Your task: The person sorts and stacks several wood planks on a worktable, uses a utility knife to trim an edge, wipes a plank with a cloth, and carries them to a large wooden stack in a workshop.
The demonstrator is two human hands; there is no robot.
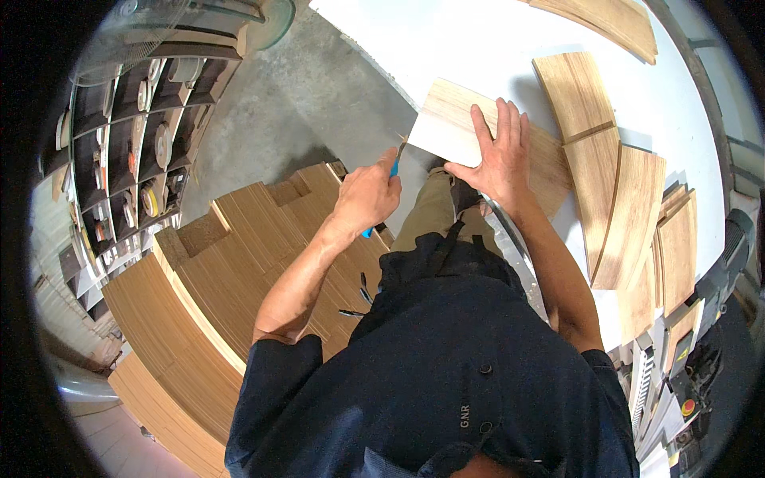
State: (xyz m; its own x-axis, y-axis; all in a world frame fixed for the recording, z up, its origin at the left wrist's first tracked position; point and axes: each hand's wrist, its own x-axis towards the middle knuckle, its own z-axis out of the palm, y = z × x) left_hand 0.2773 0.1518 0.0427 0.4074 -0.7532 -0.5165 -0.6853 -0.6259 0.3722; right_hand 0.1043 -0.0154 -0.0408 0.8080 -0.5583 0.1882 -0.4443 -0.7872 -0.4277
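My left hand (pixel 366 191) is closed around a slim blue utility knife (pixel 394 166). Its narrow dark tip reaches the left edge of a light wood-grain board (pixel 446 119); I cannot tell whether it touches. The knife's other end shows blue below my wrist, while the middle is hidden in my palm. My right hand (pixel 504 155) lies flat on the board with its fingers spread. This board rests on the white tabletop (pixel 470 40), its near left corner jutting past the edge.
More wood-grain boards (pixel 578 95) lie on the tabletop to the right, some overlapping. A tall stack of brown panels (pixel 263 247) stands close on my left. Beyond it is a shelf rack (pixel 131 139) with rolls. Machinery with a red button (pixel 688 407) sits at the lower right.
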